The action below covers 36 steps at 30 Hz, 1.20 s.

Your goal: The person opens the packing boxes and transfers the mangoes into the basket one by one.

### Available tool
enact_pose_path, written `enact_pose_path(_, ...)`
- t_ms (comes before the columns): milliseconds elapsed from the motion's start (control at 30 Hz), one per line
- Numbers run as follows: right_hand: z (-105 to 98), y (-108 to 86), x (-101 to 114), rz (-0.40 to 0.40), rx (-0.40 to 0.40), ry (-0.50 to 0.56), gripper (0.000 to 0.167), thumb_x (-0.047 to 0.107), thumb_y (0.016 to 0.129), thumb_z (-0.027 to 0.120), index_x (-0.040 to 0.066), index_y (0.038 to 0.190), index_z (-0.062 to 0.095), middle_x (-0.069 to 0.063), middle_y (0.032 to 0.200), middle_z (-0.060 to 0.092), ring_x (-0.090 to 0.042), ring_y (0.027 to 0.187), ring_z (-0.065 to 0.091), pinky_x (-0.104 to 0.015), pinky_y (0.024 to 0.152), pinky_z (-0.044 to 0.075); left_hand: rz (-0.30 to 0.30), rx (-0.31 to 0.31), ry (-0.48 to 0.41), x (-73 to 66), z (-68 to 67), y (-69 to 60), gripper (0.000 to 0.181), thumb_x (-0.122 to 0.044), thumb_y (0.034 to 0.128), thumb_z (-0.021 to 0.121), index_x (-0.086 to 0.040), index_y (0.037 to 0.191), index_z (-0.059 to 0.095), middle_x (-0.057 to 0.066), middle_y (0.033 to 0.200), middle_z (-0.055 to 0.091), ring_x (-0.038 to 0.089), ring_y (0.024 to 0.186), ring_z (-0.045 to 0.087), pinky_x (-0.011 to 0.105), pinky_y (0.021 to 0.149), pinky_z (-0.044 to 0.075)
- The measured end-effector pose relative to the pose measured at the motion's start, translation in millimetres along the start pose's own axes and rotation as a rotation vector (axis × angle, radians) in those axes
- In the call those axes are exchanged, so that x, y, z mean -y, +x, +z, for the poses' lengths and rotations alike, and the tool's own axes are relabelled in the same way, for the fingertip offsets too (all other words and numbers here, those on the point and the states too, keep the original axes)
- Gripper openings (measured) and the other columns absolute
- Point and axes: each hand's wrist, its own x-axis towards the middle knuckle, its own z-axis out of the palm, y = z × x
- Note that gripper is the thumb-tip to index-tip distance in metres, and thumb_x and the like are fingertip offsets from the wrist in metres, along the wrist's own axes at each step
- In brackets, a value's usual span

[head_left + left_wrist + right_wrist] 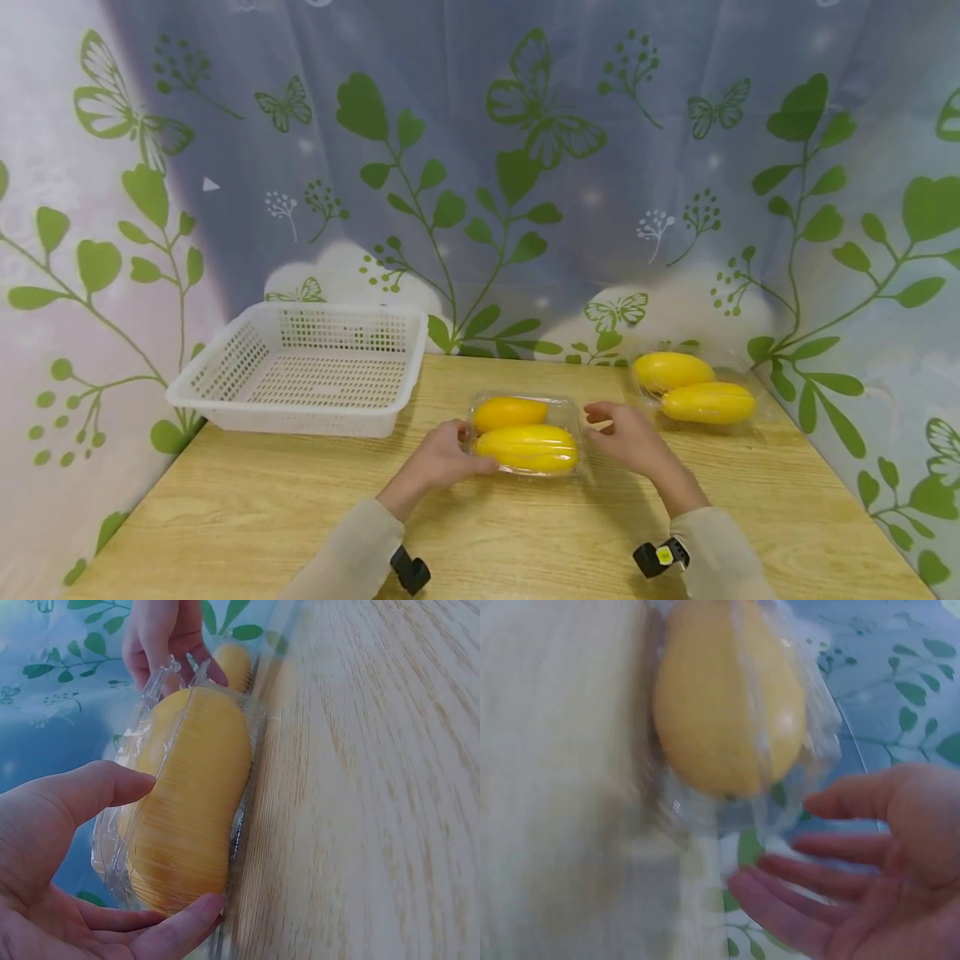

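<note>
A clear plastic box (564, 410) with two yellow fruits (527, 448) stands on the table in the head view. My left hand (444, 458) grips its left end, thumb over the near corner; in the left wrist view the fingers of that hand (82, 862) reach round the end of the wrapped fruit (191, 802). My right hand (626, 437) is just off the box's right end, fingers relaxed. In the right wrist view, blurred, a gap shows between the right hand's fingers (802, 892) and most of the wrapped fruit (727, 697).
A white perforated basket (300, 421) stands at the back left of the wooden table (480, 533). At the back right lies another clear pack with two yellow fruits (708, 403). A patterned curtain (465, 167) hangs behind the table.
</note>
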Motion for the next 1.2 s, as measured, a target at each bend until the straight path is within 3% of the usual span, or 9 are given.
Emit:
enact_pose_path(200,-5,-0.2,-12,0.007,0.128,0.137,0.048,0.007,0.100,0.059,-0.019,0.140,0.049,-0.038,0.131,0.061,-0.038,0.099,0.073,-0.043,0.075,0.064,0.003,0.004,0.005,1.3,1.3,0.4,0.076,-0.039,0.0770,0.086,0.003,0.134,0.059,0.017,0.125,0.064,0.027,0.103,0.059,0.044,0.088,0.054)
enact_pose_path(400,2,2.5,-20,0.064,0.212,0.273,0.058,0.009,0.101,0.062,-0.022,0.145,0.040,-0.042,0.137,0.055,-0.033,0.099,0.074,-0.047,0.081,0.064,0.003,0.013,-0.001,0.4,1.9,-0.2,0.080,-0.038,0.0777,0.086,0.005,0.138,0.056,0.020,0.131,0.062,0.030,0.111,0.060,0.049,0.092,0.055)
enact_pose_path(567,6,3.2,-24,0.115,0.250,0.380,0.064,0.009,0.103,0.060,-0.021,0.151,0.030,-0.044,0.144,0.046,-0.027,0.097,0.075,-0.047,0.083,0.064,0.003,0.022,0.008,-0.3,1.3,-0.2,0.078,-0.038,0.0784,0.086,0.004,0.137,0.057,0.020,0.130,0.062,0.030,0.110,0.060,0.048,0.092,0.055)
enact_pose_path(700,7,3.7,-25,0.134,0.264,0.439,0.067,0.009,0.103,0.058,-0.017,0.154,0.024,-0.042,0.141,0.050,-0.025,0.094,0.074,-0.046,0.081,0.064,0.001,0.019,0.034,-2.5,0.2,0.2,0.078,-0.040,0.0786,0.086,0.004,0.137,0.057,0.020,0.131,0.063,0.031,0.111,0.061,0.049,0.092,0.055)
enact_pose_path(800,7,4.5,-25,0.142,0.274,0.469,0.067,0.009,0.104,0.056,-0.016,0.155,0.022,-0.038,0.133,0.058,-0.026,0.091,0.074,-0.046,0.081,0.064,0.018,-0.026,0.114,-7.2,-1.4,-0.5,0.092,-0.041,0.0776,0.085,0.006,0.147,0.047,0.026,0.146,0.054,0.041,0.128,0.057,0.056,0.104,0.051)
enact_pose_path(900,8,6.3,-24,0.138,0.285,0.480,0.067,0.010,0.105,0.054,-0.016,0.156,0.020,-0.034,0.126,0.063,-0.026,0.089,0.074,-0.046,0.080,0.064,0.104,-0.104,0.271,-17.0,-4.6,-1.5,0.096,-0.036,0.0761,0.085,0.003,0.153,0.043,0.028,0.154,0.046,0.048,0.135,0.052,0.059,0.109,0.048)
enact_pose_path(1000,7,6.3,-23,0.145,0.288,0.493,0.067,0.011,0.105,0.054,-0.016,0.156,0.019,-0.033,0.124,0.064,-0.026,0.089,0.074,-0.046,0.080,0.064,0.209,-0.148,0.421,-30.5,-8.4,-3.5,0.084,-0.028,0.0761,0.086,-0.003,0.149,0.051,0.028,0.151,0.048,0.048,0.127,0.056,0.058,0.103,0.052)
enact_pose_path(1100,7,5.2,-22,0.146,0.293,0.497,0.067,0.011,0.106,0.053,-0.016,0.156,0.017,-0.033,0.126,0.063,-0.026,0.090,0.074,-0.046,0.081,0.064,0.287,-0.129,0.506,-43.0,-12.0,-3.8,0.073,-0.021,0.0756,0.086,-0.003,0.141,0.059,0.027,0.146,0.054,0.047,0.126,0.059,0.057,0.103,0.053)
enact_pose_path(1200,8,4.2,-21,0.143,0.303,0.505,0.068,0.010,0.106,0.053,-0.017,0.156,0.016,-0.034,0.126,0.062,-0.029,0.092,0.074,-0.047,0.082,0.064,0.292,-0.059,0.524,-51.5,-14.2,-1.8,0.069,-0.017,0.0753,0.087,-0.002,0.138,0.062,0.025,0.145,0.058,0.048,0.133,0.056,0.057,0.109,0.049)
